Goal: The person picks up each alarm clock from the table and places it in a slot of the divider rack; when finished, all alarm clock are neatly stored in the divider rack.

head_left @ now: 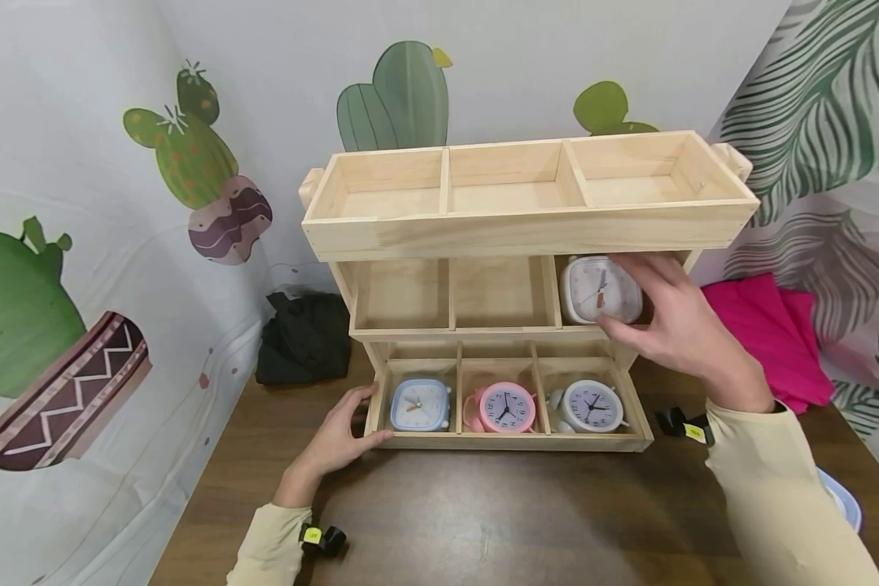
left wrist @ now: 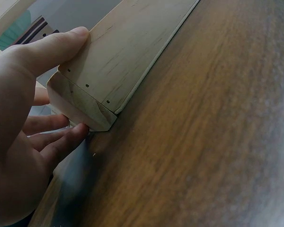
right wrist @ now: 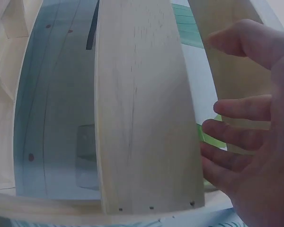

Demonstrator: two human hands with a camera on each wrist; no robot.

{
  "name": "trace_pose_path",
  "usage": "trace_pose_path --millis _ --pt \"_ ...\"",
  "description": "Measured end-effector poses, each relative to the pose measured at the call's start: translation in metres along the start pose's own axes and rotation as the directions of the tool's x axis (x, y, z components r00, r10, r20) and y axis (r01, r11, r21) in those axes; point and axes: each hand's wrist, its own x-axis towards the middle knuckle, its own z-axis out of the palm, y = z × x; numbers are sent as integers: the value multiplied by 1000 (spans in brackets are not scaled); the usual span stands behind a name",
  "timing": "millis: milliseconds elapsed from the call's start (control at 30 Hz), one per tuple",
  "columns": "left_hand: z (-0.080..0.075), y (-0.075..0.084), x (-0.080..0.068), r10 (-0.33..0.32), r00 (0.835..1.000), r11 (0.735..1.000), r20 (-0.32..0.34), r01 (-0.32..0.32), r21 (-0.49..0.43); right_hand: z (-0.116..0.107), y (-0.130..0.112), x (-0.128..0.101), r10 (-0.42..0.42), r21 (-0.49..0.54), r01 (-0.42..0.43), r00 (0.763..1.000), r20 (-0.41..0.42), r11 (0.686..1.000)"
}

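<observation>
A three-tier wooden rack (head_left: 535,232) with compartments stands on the table. My left hand (head_left: 340,435) grips the front left corner of its bottom tray (left wrist: 128,47), thumb on the front board and fingers at the end. My right hand (head_left: 677,330) is at the middle tier's right compartment, thumb and fingers spread beside a white clock (head_left: 589,289). In the right wrist view its fingers (right wrist: 236,135) are apart, with nothing visible between them and the thumb. The bottom tray holds a blue clock (head_left: 420,404), a pink clock (head_left: 507,407) and a round whitish clock (head_left: 592,405).
Black cloth (head_left: 303,338) lies left of the rack, bright pink cloth (head_left: 769,338) on its right. A blue-rimmed dish (head_left: 850,500) is partly hidden by the right sleeve. The brown table (head_left: 469,521) meets a wall hanging with cactus prints behind.
</observation>
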Motion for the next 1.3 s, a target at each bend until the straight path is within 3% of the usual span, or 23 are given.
trace_pose_path --millis 367,800,1300 --pt "0 2 0 -6 1000 1000 3 6 -6 -7 -9 -26 -41 5 42 992 -122 999" --pt "1 1 0 -4 1000 1000 -7 4 -3 -20 -15 -52 50 18 -49 995 -90 999" --pt "0 1 0 16 1000 1000 -5 -16 -10 -24 -12 -95 178 25 -176 981 -75 984"
